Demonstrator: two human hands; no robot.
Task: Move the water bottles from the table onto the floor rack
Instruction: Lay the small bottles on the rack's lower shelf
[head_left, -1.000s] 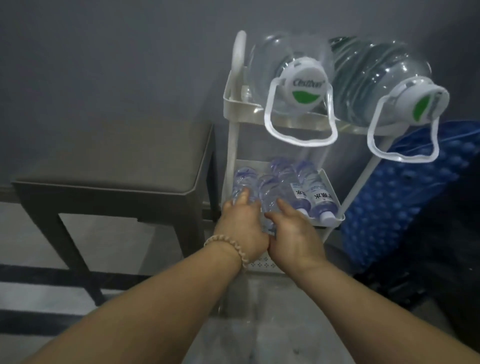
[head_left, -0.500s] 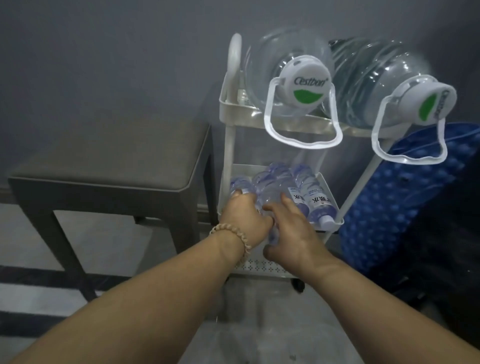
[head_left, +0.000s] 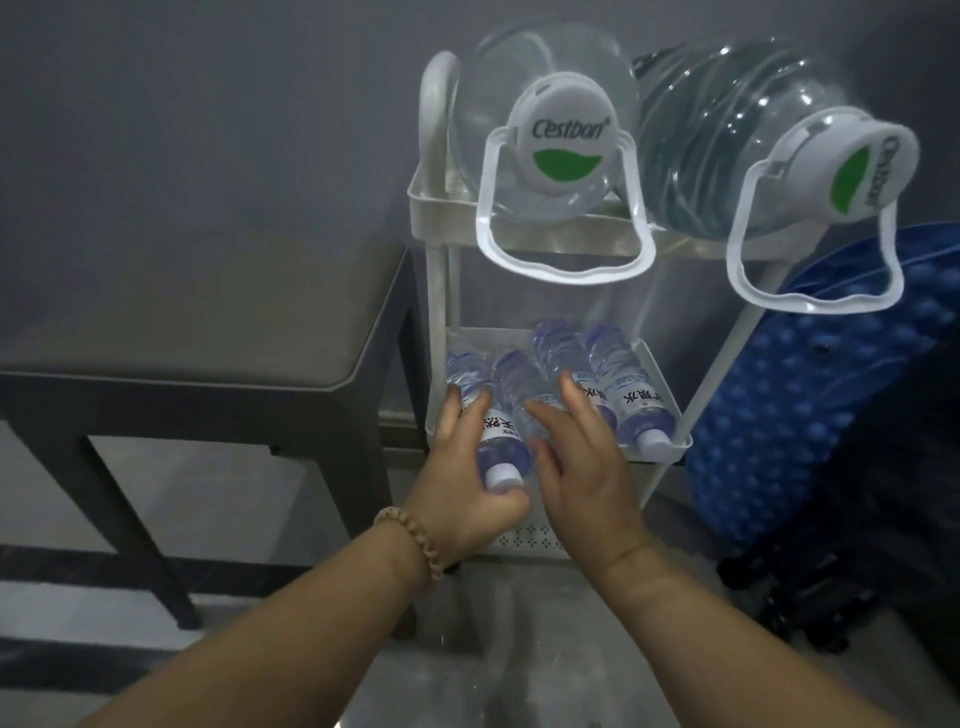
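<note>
A white floor rack (head_left: 435, 291) stands against the grey wall. On its middle shelf (head_left: 670, 410) lie several small clear water bottles with white caps toward me. My left hand (head_left: 465, 493), with a bead bracelet at the wrist, cups the cap end of one bottle (head_left: 501, 441) that sticks out over the shelf's front edge. My right hand (head_left: 582, 467) rests with spread fingers on the bottles beside it, next to the rightmost bottle (head_left: 623, 400). The grey table (head_left: 171, 332) at the left carries nothing visible.
Two big clear jugs with white Cestbon caps (head_left: 563, 135) (head_left: 852, 171) lie on the rack's top shelf, their white carry handles hanging down in front. A blue dimpled bag (head_left: 810, 405) leans against the rack's right side. The floor is pale with dark stripes.
Both hands have drawn back a little from the shelf. One bottle's capped end now shows between them, over the front edge. The camera has come closer.
</note>
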